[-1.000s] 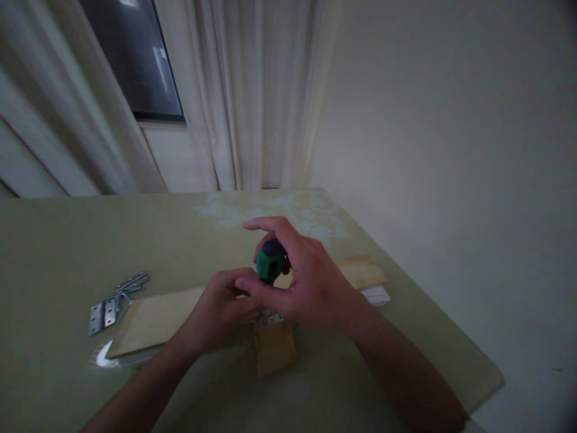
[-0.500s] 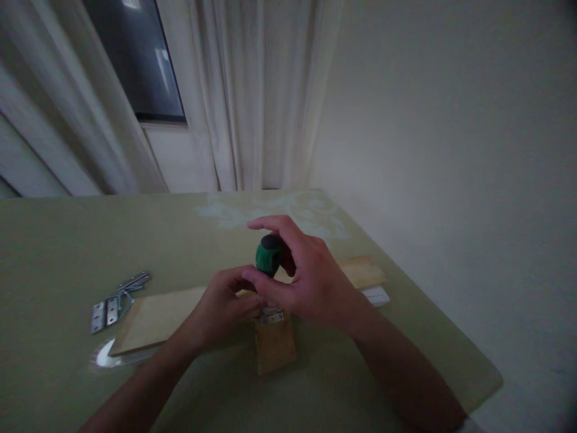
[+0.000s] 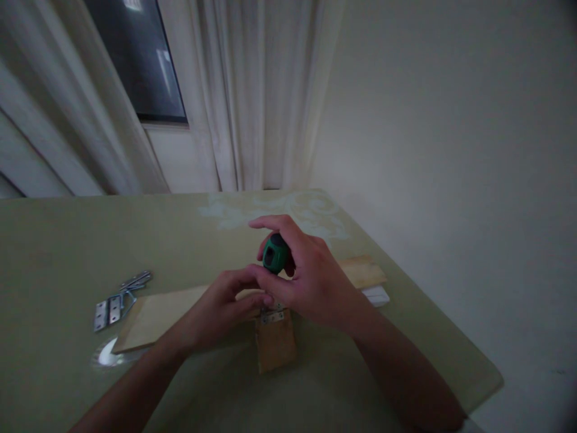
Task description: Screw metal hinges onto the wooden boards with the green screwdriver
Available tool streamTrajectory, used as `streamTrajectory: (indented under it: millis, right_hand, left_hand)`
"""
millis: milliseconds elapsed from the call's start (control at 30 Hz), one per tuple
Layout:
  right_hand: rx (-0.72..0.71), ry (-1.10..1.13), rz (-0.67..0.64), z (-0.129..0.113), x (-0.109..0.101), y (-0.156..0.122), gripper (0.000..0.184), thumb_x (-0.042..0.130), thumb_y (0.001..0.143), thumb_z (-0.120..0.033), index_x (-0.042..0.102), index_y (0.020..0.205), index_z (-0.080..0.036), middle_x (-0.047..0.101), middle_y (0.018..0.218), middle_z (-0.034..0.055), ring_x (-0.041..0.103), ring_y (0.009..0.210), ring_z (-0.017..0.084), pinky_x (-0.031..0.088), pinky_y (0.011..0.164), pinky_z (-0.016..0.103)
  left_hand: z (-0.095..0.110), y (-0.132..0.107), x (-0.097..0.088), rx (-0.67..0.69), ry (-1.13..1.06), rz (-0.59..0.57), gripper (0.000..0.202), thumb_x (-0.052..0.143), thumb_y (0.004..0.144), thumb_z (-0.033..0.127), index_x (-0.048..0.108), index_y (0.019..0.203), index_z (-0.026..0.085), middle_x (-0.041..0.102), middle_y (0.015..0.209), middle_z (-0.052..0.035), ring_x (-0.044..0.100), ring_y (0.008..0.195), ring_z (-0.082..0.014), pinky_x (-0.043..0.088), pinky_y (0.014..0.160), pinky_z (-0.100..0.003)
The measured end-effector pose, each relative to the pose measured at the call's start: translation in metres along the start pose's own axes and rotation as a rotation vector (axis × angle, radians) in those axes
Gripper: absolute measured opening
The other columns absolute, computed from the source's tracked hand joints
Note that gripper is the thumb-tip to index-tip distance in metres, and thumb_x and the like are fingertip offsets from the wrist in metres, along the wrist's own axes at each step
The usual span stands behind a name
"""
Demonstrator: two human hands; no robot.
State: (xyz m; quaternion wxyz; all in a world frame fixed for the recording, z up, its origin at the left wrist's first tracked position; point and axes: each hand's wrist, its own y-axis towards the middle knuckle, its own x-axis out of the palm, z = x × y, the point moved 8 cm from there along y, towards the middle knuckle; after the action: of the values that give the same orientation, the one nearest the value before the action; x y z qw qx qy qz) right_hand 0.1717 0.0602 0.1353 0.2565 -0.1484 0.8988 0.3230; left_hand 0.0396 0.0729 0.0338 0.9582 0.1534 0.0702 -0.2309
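My right hand (image 3: pixel 311 279) is wrapped round the green and black handle of a screwdriver (image 3: pixel 274 254) that stands upright over a small metal hinge (image 3: pixel 271 316). The hinge joins a long wooden board (image 3: pixel 157 316) lying across the table to a short wooden piece (image 3: pixel 274 346) pointing towards me. My left hand (image 3: pixel 225 307) rests on the board beside the hinge, fingers curled near the screwdriver's shaft; what they pinch is hidden.
Spare metal hinges (image 3: pixel 118 296) lie at the left of the green table (image 3: pixel 58 252). A white flat object (image 3: pixel 376 295) lies under the board's right end. Curtains (image 3: pixel 252 90) and a dark window (image 3: pixel 135 57) stand behind. The table edge runs along the right.
The screwdriver handle has turned and tilted slightly in my right hand. Both hands stay at the hinge.
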Motion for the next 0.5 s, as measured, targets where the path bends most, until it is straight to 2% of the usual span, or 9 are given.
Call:
streamTrajectory:
  millis: [100,167,233,300,367,433,500]
  right_hand:
    - [0.009,0.004,-0.009,0.0,0.0,0.0,0.053,0.082,0.098,-0.026,0.06,0.147,-0.029,0.075,0.099,-0.0019,0.067,0.079,0.016,0.052,0.074,0.028]
    - [0.006,-0.003,-0.021,-0.001,0.001,0.0,0.054,0.082,0.098,-0.028,0.059,0.147,-0.028,0.075,0.097,-0.0023,0.067,0.078,0.016,0.051,0.073,0.028]
    - [-0.003,-0.021,-0.02,-0.003,0.001,-0.001,0.055,0.082,0.098,-0.03,0.059,0.148,-0.029,0.074,0.096,-0.0027,0.066,0.077,0.015,0.051,0.073,0.028]
    - [-0.009,-0.037,-0.011,-0.004,0.0,-0.001,0.055,0.082,0.098,-0.029,0.059,0.148,-0.029,0.074,0.095,-0.0034,0.065,0.075,0.015,0.051,0.073,0.028]
    - [-0.008,-0.033,-0.01,-0.004,-0.001,-0.001,0.055,0.081,0.098,-0.027,0.059,0.148,-0.029,0.074,0.095,-0.0034,0.065,0.074,0.015,0.05,0.072,0.027]
    - [-0.003,-0.014,-0.02,-0.003,0.0,-0.001,0.056,0.082,0.097,-0.026,0.058,0.149,-0.028,0.075,0.099,-0.0022,0.066,0.077,0.015,0.051,0.072,0.027]
    - [-0.003,-0.004,-0.024,-0.002,0.0,-0.001,0.058,0.083,0.097,-0.028,0.058,0.149,-0.029,0.076,0.104,-0.0007,0.068,0.08,0.015,0.052,0.072,0.027]
  left_hand:
    - [-0.003,0.0,-0.002,0.006,0.047,-0.004,0.021,0.076,0.098,0.032,0.077,0.082,0.019,0.079,0.081,-0.0016,0.074,0.08,-0.0187,0.061,0.078,-0.027]
    - [-0.009,0.0,-0.007,-0.018,0.044,0.073,0.019,0.08,0.091,0.028,0.073,0.076,0.019,0.077,0.075,-0.0003,0.072,0.074,-0.018,0.059,0.072,-0.026]
    - [-0.014,-0.001,-0.01,-0.049,0.021,0.118,0.015,0.084,0.085,0.023,0.073,0.077,0.018,0.076,0.077,0.0,0.071,0.074,-0.018,0.058,0.068,-0.025]
    - [-0.014,-0.002,-0.008,-0.052,-0.008,0.076,0.012,0.087,0.085,0.024,0.076,0.087,0.018,0.08,0.087,-0.0017,0.073,0.084,-0.0195,0.059,0.074,-0.026]
    - [-0.01,-0.002,-0.004,-0.03,-0.019,-0.016,0.012,0.083,0.094,0.03,0.079,0.094,0.018,0.081,0.093,-0.0032,0.075,0.092,-0.0207,0.061,0.083,-0.028]
    - [-0.004,-0.002,-0.003,0.001,-0.006,-0.066,0.019,0.075,0.102,0.034,0.079,0.091,0.019,0.08,0.088,-0.0027,0.075,0.091,-0.0201,0.061,0.085,-0.029]
    - [-0.001,-0.001,-0.003,0.009,0.021,-0.052,0.026,0.073,0.103,0.036,0.077,0.083,0.019,0.078,0.08,-0.0016,0.074,0.083,-0.0189,0.06,0.081,-0.028]
